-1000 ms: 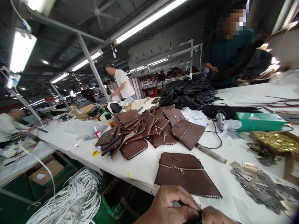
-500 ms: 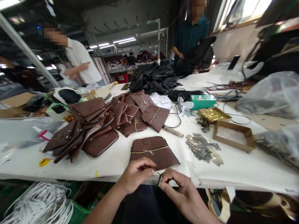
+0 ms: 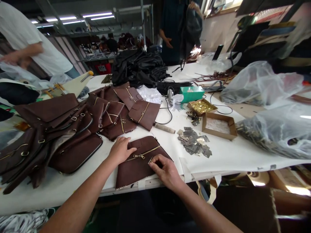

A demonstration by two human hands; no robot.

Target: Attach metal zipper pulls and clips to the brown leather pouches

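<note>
A brown leather bag panel [image 3: 136, 171] with a brass zipper [image 3: 148, 151] across it lies flat near the table's front edge. Over the panel's upper left side rests my left hand [image 3: 119, 151], its thumb and fingers apart. My right hand [image 3: 167, 171] is above the panel's right half, just below the zipper. Thumb and forefinger there pinch a small, thin metal piece [image 3: 150, 160], seen nearly edge-on and partly covered by the fingers.
Brown leather bags [image 3: 75, 126] are heaped at left. Right of the panel lie loose metal plates [image 3: 194, 142], an open cardboard box [image 3: 220, 126], a box of brass-coloured parts [image 3: 201, 106] and clear plastic bags [image 3: 274, 129]. A wooden-looking rod [image 3: 164, 128] lies behind the panel. Two people stand beyond.
My hands have gone from close together at the table's front edge to over the panel. The left has spread onto its upper left; the right has carried the metal piece above it. The view has shifted.
</note>
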